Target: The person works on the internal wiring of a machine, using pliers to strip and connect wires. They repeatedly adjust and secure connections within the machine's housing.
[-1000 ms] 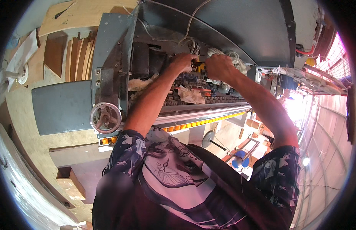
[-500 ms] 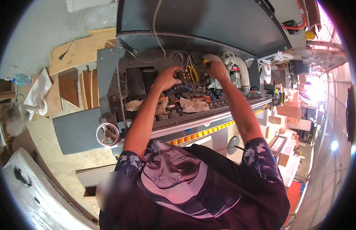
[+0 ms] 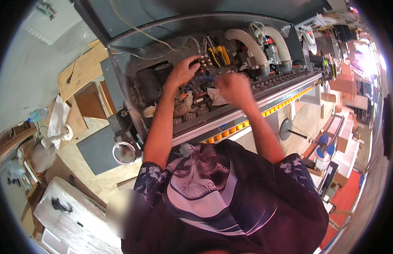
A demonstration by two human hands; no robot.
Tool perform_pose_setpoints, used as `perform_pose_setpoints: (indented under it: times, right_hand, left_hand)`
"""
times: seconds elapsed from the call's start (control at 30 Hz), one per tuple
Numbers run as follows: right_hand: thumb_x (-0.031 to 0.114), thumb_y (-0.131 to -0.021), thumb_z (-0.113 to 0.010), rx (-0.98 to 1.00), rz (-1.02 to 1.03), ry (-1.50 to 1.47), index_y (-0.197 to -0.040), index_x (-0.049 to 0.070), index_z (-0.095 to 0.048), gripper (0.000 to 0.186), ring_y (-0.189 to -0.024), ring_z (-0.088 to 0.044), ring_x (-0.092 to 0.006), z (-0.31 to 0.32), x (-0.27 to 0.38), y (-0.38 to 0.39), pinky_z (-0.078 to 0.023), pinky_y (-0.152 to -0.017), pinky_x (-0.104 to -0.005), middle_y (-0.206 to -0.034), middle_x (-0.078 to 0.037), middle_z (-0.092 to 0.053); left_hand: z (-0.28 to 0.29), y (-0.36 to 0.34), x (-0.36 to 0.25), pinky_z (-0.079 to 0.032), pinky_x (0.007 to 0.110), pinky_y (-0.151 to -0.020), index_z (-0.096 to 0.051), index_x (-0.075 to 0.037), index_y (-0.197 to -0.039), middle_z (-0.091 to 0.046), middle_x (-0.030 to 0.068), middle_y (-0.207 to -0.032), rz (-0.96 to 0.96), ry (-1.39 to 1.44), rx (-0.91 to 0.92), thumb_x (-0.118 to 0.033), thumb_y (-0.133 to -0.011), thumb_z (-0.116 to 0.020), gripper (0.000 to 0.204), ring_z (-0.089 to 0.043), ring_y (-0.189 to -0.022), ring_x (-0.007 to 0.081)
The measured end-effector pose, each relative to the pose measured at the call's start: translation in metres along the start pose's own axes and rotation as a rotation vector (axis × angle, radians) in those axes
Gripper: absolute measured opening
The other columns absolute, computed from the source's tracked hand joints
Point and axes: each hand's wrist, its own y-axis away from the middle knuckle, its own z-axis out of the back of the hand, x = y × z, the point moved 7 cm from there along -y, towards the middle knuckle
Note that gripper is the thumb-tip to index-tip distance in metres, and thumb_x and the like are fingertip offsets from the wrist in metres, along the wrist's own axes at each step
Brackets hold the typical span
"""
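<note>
My left hand (image 3: 182,73) reaches into the dark machine bay, its thumb and forefinger closed on the left edge of a small block with metal fittings (image 3: 206,62). Wires run up from behind that block. Just right of it lie yellow-handled pliers (image 3: 213,56) and a second yellow-handled tool (image 3: 223,55), side by side. My right hand (image 3: 235,89) hovers over the front of the bay, beside a crumpled piece of paper (image 3: 215,97). Motion smears its fingers, so whether they hold anything cannot be made out.
Ribbed pale hoses (image 3: 251,44) curve down to motor units at the bay's right. A dark cylinder (image 3: 147,82) and a rag (image 3: 183,106) are at the left. A metal rail and yellow rollers (image 3: 226,133) run along the front. A handwheel (image 3: 124,153) sticks out lower left.
My right hand has let go of the yellow-handled tool, which now lies beside the pliers, and has come nearer to me. My left hand stays at the block. The view has turned.
</note>
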Motion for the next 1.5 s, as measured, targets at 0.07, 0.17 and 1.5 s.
perform_pose_setpoints:
  times: [0.07, 0.17, 1.5]
  right_hand:
    - [0.028, -0.088, -0.061, 0.248, 0.014, 0.054, -0.089, 0.003, -0.079, 0.030, -0.085, -0.074, -0.0428, -0.049, 0.022, 0.031, -0.058, -0.082, -0.0527, -0.082, -0.024, -0.073]
    - [0.024, -0.083, -0.060, 0.386, -0.015, 0.036, -0.095, 0.001, -0.079, 0.032, -0.095, -0.074, -0.0430, -0.126, 0.017, 0.035, -0.057, -0.088, -0.0533, -0.094, -0.025, -0.075]
    - [0.023, -0.085, -0.057, 0.459, 0.031, 0.060, -0.113, -0.002, -0.070, 0.040, -0.106, -0.070, -0.0412, -0.136, 0.046, 0.034, -0.047, -0.100, -0.0516, -0.103, -0.026, -0.074]
  left_hand:
    - [-0.003, -0.006, -0.002, -0.052, 0.042, -0.096, -0.064, -0.017, -0.140, -0.071, 0.0194, -0.126, -0.045, 0.001, -0.008, -0.026, -0.100, -0.064, 0.041, -0.070, -0.110, 0.0309]
    - [-0.008, -0.009, -0.010, -0.051, 0.041, -0.102, -0.064, -0.019, -0.141, -0.068, 0.0179, -0.134, -0.028, 0.022, 0.083, -0.025, -0.100, -0.065, 0.042, -0.066, -0.122, 0.0301]
    - [-0.021, -0.018, -0.022, -0.045, 0.040, -0.109, -0.063, -0.018, -0.138, -0.067, 0.0094, -0.138, -0.223, -0.030, 0.112, -0.012, -0.083, -0.079, 0.058, -0.062, -0.129, 0.0270]
